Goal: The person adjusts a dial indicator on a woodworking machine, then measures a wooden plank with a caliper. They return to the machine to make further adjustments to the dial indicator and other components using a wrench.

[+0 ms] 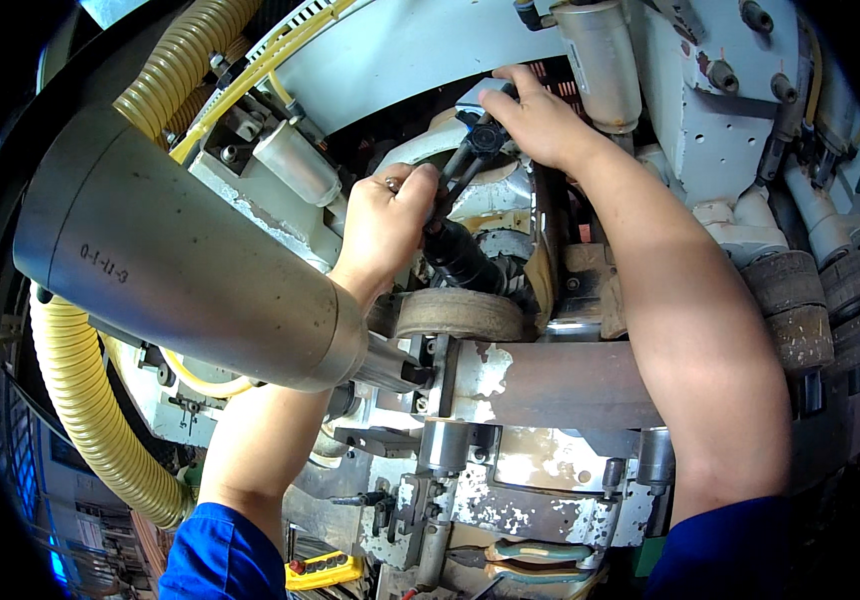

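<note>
My left hand is closed in a fist beside a black fitting. A small shiny metal end, perhaps of a rod, shows by its thumb; the rest is hidden in the fist. Farther off and to the right, my right hand curls its thumb and fingers over the top of the black fitting, next to its round black knob. Two dark bars run down from the knob toward my left hand. Below them a black ribbed cylinder slants into the machine, above a worn brown wheel.
A large grey metal cone juts across the left, over my left forearm. Yellow ribbed hoses curve behind it. Pliers and a yellow push-button box lie near the lower edge. Worn rollers stand at right.
</note>
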`<state>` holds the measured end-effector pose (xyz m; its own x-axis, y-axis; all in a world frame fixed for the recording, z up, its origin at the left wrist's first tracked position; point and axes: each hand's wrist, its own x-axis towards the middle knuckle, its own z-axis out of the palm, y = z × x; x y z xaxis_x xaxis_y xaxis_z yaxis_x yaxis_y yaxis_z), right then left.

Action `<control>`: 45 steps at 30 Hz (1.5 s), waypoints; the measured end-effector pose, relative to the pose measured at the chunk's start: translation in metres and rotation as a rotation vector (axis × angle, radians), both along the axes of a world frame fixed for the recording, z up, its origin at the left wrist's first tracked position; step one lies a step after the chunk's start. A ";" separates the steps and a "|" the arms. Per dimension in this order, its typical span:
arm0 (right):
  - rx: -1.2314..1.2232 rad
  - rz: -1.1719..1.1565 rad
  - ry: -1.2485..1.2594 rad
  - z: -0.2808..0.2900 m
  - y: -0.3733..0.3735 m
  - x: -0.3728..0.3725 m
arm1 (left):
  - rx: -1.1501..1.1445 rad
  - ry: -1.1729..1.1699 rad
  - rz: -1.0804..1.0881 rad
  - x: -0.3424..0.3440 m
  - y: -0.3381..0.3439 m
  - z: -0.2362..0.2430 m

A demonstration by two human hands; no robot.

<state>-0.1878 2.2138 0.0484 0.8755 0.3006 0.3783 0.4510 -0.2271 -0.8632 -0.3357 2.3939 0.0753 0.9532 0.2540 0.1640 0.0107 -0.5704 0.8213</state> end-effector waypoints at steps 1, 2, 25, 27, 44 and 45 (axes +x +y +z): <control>0.001 0.006 -0.014 0.000 0.001 0.001 | -0.037 0.014 -0.032 -0.003 0.002 0.002; 0.002 0.014 -0.028 0.000 0.003 0.002 | -0.074 0.028 -0.062 -0.008 0.007 0.005; -0.032 -0.162 -0.171 -0.015 0.010 0.006 | 0.522 0.601 0.025 -0.549 -0.002 -0.097; -0.042 -0.160 -0.164 -0.015 0.011 0.005 | 0.467 0.655 -0.008 -0.571 -0.001 -0.123; 0.083 -0.002 0.387 0.024 -0.067 -0.139 | 0.604 0.514 0.055 -0.642 -0.013 -0.157; 0.116 -0.110 0.261 0.022 -0.071 -0.169 | 0.540 0.484 0.059 -0.655 -0.018 -0.151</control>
